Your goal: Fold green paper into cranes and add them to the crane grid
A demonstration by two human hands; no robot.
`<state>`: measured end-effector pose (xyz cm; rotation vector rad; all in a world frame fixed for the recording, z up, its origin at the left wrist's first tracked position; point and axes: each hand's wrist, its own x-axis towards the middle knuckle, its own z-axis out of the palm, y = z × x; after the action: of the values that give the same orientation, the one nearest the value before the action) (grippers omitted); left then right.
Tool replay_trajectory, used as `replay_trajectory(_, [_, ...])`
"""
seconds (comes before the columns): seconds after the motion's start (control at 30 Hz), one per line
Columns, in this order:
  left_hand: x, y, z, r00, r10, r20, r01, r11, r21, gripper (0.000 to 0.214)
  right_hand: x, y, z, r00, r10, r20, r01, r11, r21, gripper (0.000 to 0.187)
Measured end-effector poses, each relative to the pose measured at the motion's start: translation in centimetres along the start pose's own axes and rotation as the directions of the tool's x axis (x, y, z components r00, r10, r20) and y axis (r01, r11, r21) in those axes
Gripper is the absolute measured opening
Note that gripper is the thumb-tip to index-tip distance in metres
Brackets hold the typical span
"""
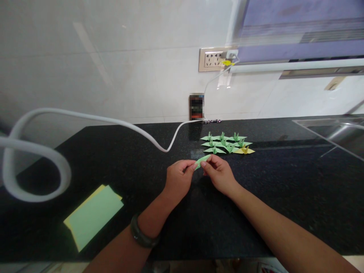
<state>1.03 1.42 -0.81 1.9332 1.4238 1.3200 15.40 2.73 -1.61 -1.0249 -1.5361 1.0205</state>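
Green folded paper [201, 161], seemingly unfinished, pinched by left hand [179, 177] and right hand [221, 175] above black counter [284, 193]; completed cranes [215, 151] in rows beyond; flat sheets [95, 218] at left, unfolded.

No text, number or sign is legible; black rectangular device [196, 107] at black speckled surface's [136, 151] back edge is pixelated.

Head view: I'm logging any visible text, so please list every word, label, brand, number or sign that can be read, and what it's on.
None can be read.
Dark upright object by the wall: pixelated, unreadable.
Wall socket: any marking is too small to tell.
Held green paper: no writing shows.
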Motion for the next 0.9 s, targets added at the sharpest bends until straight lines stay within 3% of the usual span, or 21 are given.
replay_trajectory(0.2, [0.12,0.42,-0.21,0.991,0.128,0.039,-0.132,0.981,0.144,0.018,0.03,-0.07,-0.17,0.993,-0.115,-0.018,0.111,0.980,-0.165,0.015])
replay_trajectory(0.43, [0.20,0.42,-0.19,0.977,0.213,-0.004,-0.206,0.948,0.243,0.017,-0.16,-0.21,-0.13,0.987,-0.163,0.006,0.159,0.958,-0.237,0.014])
replay_trajectory(0.63, [0.12,0.50,-0.24,0.982,0.191,0.001,-0.185,0.950,0.251,0.017,-0.26,-0.14,-0.08,0.984,-0.179,0.018,0.178,0.954,-0.240,0.014])
replay_trajectory(0.9, [0.13,0.41,-0.38,0.995,0.094,0.019,-0.096,0.985,0.145,0.017,-0.36,-0.14,-0.04,0.983,-0.181,0.026,0.181,0.950,-0.254,0.014])
